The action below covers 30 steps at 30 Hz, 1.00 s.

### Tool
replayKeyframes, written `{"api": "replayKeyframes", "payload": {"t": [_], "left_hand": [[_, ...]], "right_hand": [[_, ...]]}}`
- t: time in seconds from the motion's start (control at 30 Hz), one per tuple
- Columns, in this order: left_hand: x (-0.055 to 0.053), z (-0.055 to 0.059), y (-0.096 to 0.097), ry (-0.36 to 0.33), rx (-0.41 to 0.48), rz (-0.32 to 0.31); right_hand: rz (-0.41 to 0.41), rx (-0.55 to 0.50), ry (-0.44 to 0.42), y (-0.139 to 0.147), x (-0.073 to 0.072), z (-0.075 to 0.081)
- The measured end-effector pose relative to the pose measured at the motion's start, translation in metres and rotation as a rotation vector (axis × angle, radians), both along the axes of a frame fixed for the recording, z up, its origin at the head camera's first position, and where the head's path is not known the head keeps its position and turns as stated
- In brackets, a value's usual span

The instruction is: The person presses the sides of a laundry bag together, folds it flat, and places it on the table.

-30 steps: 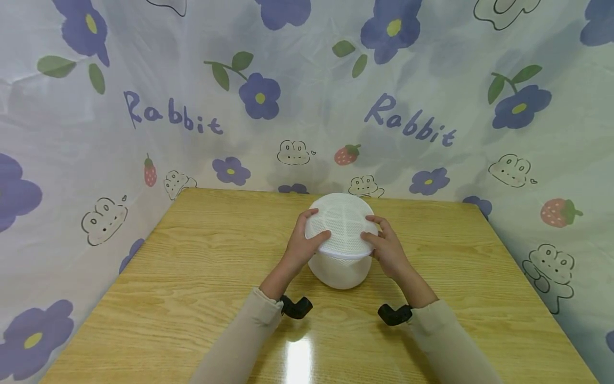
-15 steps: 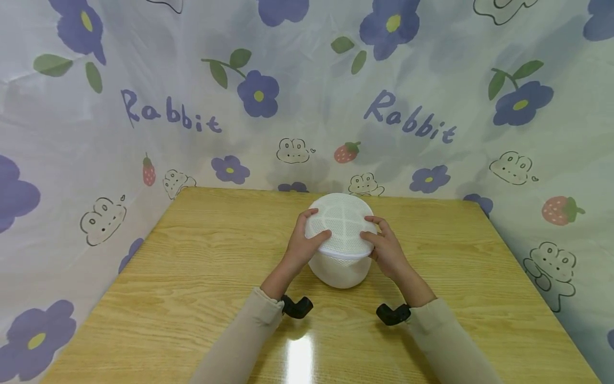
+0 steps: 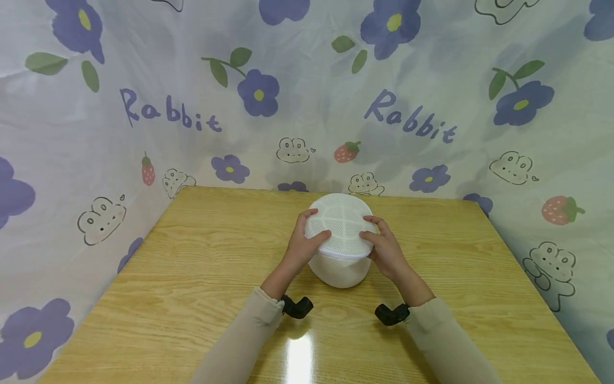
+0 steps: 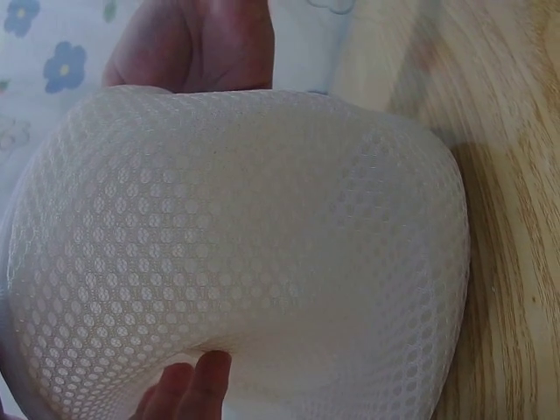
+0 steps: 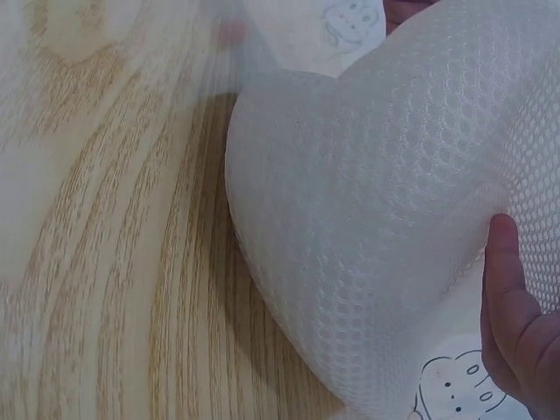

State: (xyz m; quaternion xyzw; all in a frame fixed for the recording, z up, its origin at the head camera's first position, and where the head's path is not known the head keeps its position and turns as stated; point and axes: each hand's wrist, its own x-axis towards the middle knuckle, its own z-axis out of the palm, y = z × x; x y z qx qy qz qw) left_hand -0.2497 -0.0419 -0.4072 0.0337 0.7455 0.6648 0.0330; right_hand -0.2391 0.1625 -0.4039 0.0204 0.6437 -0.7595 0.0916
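Two sides held! Left hand (image 3: 300, 244) at nine o'clock, right hand (image 3: 389, 249) at three, fingers gripping white mesh bag (image 3: 341, 229) between them, over desk (image 3: 230, 240), contact unclear. Bag's longer axis runs roughly twelve to six; neither hand nearer.

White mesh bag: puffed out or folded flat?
Puffed out: in the head view, the white mesh bag bulges roundly between the left hand and right hand. Whether anything is inside, I cannot tell.

Wood-grain table (image 3: 216, 256), pale backdrop (image 3: 312, 106) around it — purple flowers (image 3: 259, 93), line-drawn rabbits (image 3: 292, 153), red strawberries (image 3: 344, 154), "Rabbit" lettering (image 3: 411, 124)
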Motion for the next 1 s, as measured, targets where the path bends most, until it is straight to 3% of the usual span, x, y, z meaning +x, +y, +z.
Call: {"api": "replayKeyframes", "payload": {"t": [1.0], "left_hand": [[0.0017, -0.0011, -0.0008, 0.015, -0.022, 0.019]], "right_hand": [[-0.017, -0.048, -0.018, -0.0022, 0.0021, -0.0033]]}}
